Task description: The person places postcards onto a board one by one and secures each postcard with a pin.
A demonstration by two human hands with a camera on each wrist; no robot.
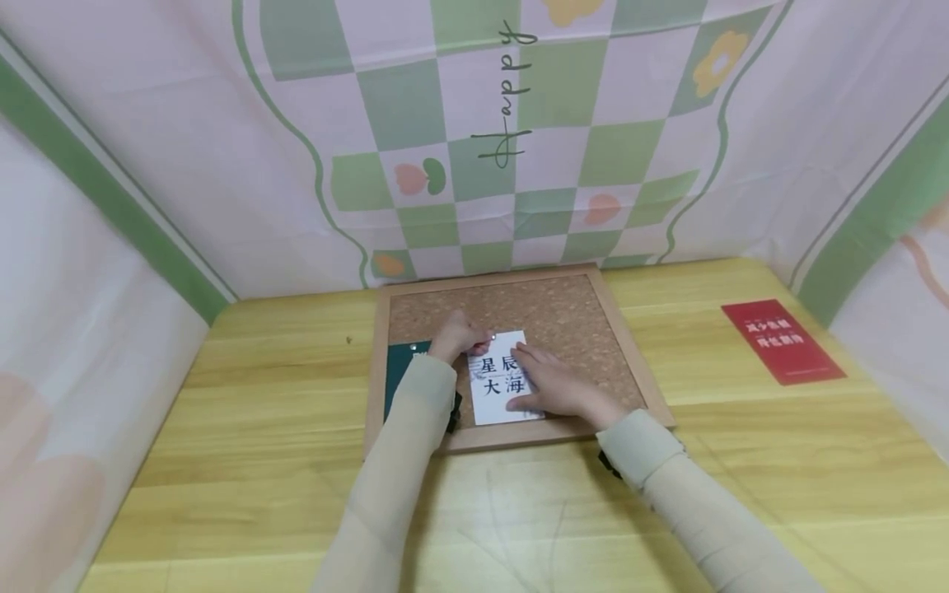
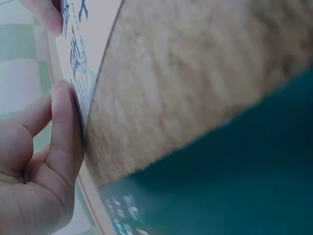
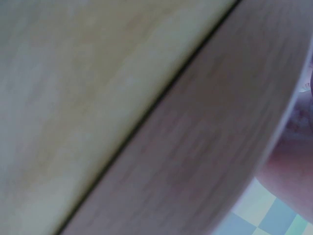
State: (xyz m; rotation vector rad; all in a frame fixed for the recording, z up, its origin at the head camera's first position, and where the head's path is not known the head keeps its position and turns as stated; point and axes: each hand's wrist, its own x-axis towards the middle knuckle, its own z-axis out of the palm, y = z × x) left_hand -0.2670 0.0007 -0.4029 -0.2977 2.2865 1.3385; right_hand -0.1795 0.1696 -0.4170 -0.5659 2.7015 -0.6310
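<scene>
A white card [image 1: 495,405] with dark characters lies on a cork board [image 1: 567,317] in a wooden frame. My left hand [image 1: 455,336] is at the card's top edge, thumb and index fingertips pinched together at a small pale pushpin [image 1: 493,337]. In the left wrist view, the curled fingers of that hand [image 2: 54,142] meet right at the card's [image 2: 93,44] edge; the pin is hidden there. My right hand [image 1: 558,385] rests on the card's right side with fingers spread. Only a blurred part of the right hand [image 3: 288,171] shows in the right wrist view.
A dark green card [image 1: 398,375] is on the board's left side, with a pale pin at its top, partly behind my left sleeve. To the right, a red card [image 1: 782,342] lies on the wooden table [image 1: 259,461]. Patterned cloth [image 1: 400,107] hangs behind the board.
</scene>
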